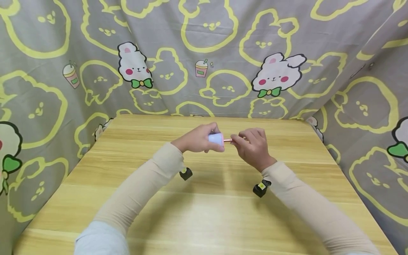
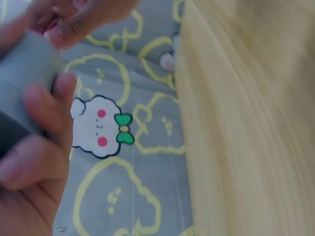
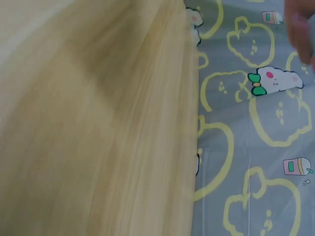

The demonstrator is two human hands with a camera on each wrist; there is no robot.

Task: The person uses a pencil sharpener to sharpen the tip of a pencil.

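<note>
My left hand [image 1: 199,139] grips a small light-blue cylinder with a pink rim [image 1: 216,139], held sideways above the table with the rim to the right. In the left wrist view the cylinder [image 2: 29,69] looks grey-blue, with fingers curled round it. From its rimmed end runs a thin reddish stick [image 1: 227,140], which my right hand [image 1: 253,146] pinches between thumb and fingers. Whether the stick goes inside the cylinder I cannot tell. The right wrist view catches only part of a hand [image 3: 299,29] at its upper right edge.
Below the hands spreads a wooden table [image 1: 204,219]. A grey curtain with yellow outlines and rabbit faces [image 1: 223,35] hangs behind it and along both sides. Black wrist cameras [image 1: 186,173] hang under the sleeves.
</note>
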